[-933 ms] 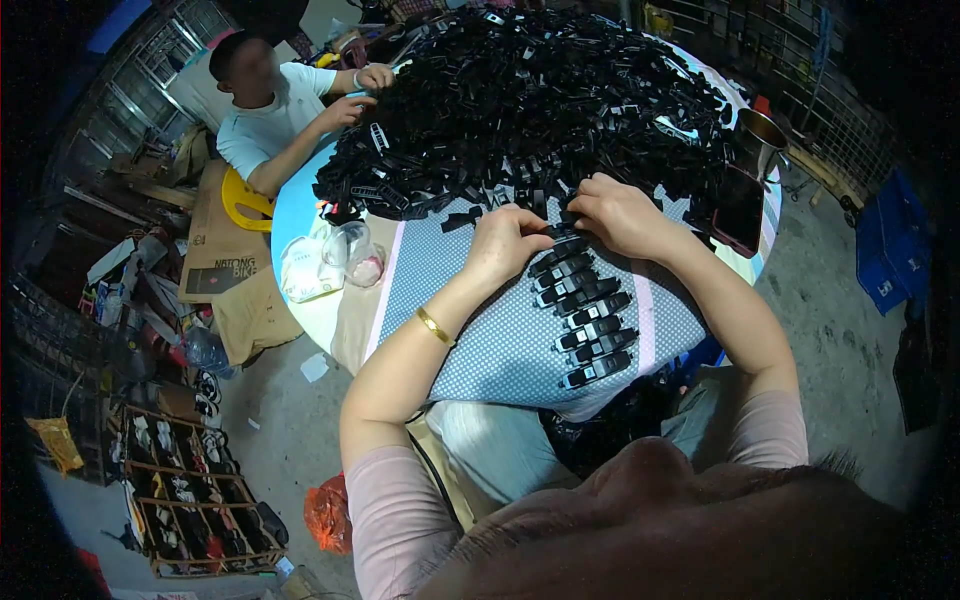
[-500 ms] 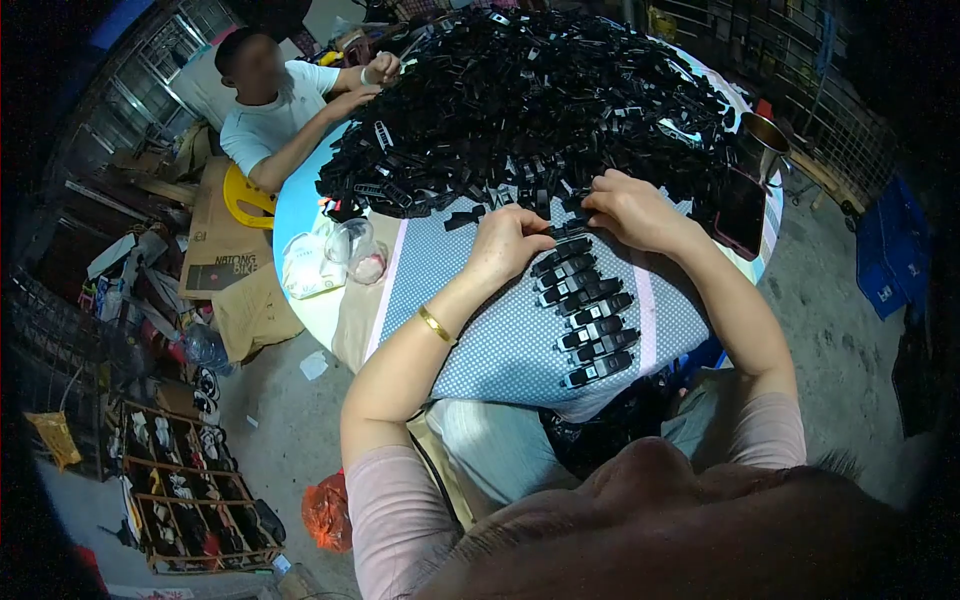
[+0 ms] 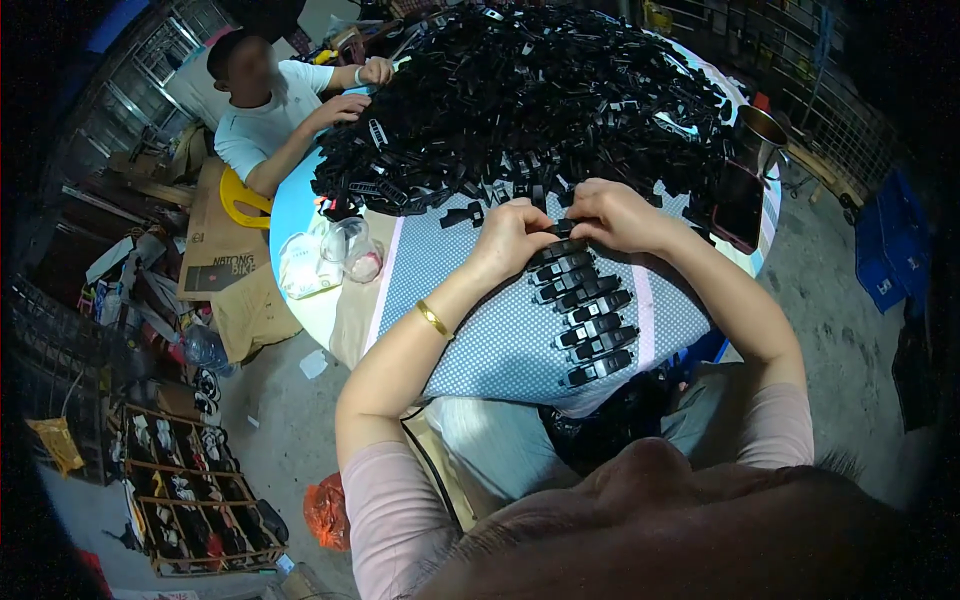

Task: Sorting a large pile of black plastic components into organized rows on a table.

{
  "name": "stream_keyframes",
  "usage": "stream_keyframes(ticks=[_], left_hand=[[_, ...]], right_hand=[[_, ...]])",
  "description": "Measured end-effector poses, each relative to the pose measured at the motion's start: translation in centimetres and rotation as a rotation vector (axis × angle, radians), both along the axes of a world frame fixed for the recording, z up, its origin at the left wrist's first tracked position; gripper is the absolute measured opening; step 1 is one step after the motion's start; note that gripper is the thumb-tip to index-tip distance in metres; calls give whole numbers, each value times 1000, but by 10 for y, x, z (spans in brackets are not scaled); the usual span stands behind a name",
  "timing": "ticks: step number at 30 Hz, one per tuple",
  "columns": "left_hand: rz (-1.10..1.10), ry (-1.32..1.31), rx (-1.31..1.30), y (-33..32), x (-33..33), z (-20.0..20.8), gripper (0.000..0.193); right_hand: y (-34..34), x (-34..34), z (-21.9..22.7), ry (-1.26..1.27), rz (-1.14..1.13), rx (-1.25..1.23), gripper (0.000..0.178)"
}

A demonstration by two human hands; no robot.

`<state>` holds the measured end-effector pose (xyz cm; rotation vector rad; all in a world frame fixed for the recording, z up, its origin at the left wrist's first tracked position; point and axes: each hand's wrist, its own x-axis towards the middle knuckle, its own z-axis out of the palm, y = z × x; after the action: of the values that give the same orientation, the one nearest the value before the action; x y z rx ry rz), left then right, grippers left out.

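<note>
My left hand [image 3: 512, 242] and my right hand [image 3: 618, 216] meet at the far end of a row of small black plastic clip-like pieces [image 3: 597, 327]. Between them, thumbs and fingers pinch one black plastic piece [image 3: 563, 230], partly covered by the fingertips. The row runs toward me on a grey dotted cloth [image 3: 470, 340], its pieces lying side by side with grey or shiny parts on top. Just beyond my hands rises a big heap of similar loose black pieces [image 3: 540, 100]. A few strays lie on the cloth near my left hand.
Clear plastic cups [image 3: 350, 250] and a pale packet [image 3: 308, 266] sit left on the round table. At the right edge are a metal cup [image 3: 762, 135] and a dark flat object [image 3: 738, 210]. Across the table, another person [image 3: 268, 115] has their hands by the heap.
My right hand has moved left and a little nearer, closing up to my left hand over the piece at the row's far end. The other person's near hand has shifted slightly.
</note>
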<state>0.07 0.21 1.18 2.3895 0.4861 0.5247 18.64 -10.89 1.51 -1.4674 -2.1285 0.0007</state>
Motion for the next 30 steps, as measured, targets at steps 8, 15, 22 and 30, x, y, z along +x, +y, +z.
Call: stream_keyframes(ticks=[8, 15, 22, 30], left_hand=[[-131, 124, -32, -14, -5, 18, 18], [-124, 99, -94, -15, -5, 13, 31], [-352, 41, 322, -16, -11, 19, 38], [-366, 94, 328, -13, -12, 25, 29]], right_hand=[[-4, 17, 12, 7, -312, 221, 27], [3, 18, 1, -97, -333, 190, 32], [0, 2, 9, 511, -308, -26, 31], [9, 8, -5, 726, -111, -171, 35]])
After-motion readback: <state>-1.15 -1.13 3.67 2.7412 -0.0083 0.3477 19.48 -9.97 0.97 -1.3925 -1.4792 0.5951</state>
